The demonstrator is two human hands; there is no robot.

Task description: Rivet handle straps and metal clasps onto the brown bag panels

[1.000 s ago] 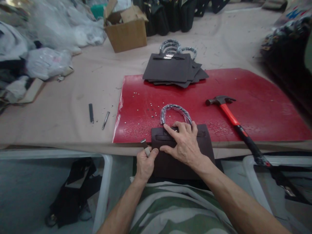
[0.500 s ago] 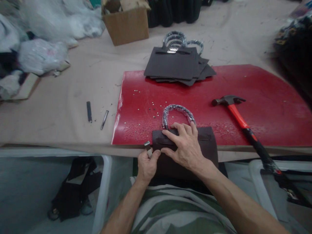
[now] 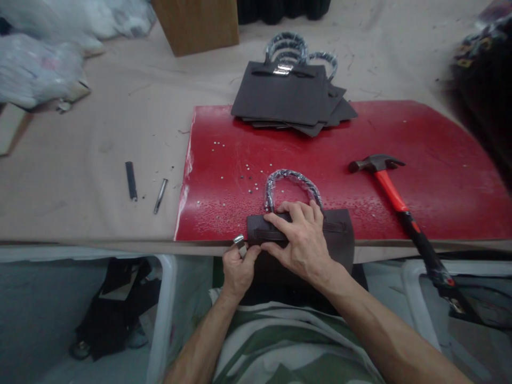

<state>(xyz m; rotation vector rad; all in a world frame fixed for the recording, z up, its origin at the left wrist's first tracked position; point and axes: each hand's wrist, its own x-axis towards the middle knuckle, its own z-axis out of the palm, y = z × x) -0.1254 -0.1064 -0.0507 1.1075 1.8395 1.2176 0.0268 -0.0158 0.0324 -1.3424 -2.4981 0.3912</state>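
A dark brown bag panel (image 3: 338,237) hangs over the front edge of the red board, its plastic-wrapped handle (image 3: 294,175) lying on the board. My right hand (image 3: 302,240) grips the panel near its top edge, fingers on top by the handle's base and thumb lower down. Closed at the panel's left edge, my left hand (image 3: 239,269) holds a small strap-like piece with a shiny metal end (image 3: 239,242) that sticks up out of the fist. The rest of that piece is hidden by the fingers.
A claw hammer (image 3: 386,184) lies right on the red board (image 3: 424,144), its handle past the front edge. Similar panels (image 3: 280,96) are stacked behind. Two small metal tools (image 3: 130,181) lie left. Bins (image 3: 164,298) flank me; a cardboard box (image 3: 200,26) stands behind.
The view has shifted slightly, so the background sits higher and things at the left lie further left. Both hands keep nearly the same hold on the panel and the metal-ended piece.
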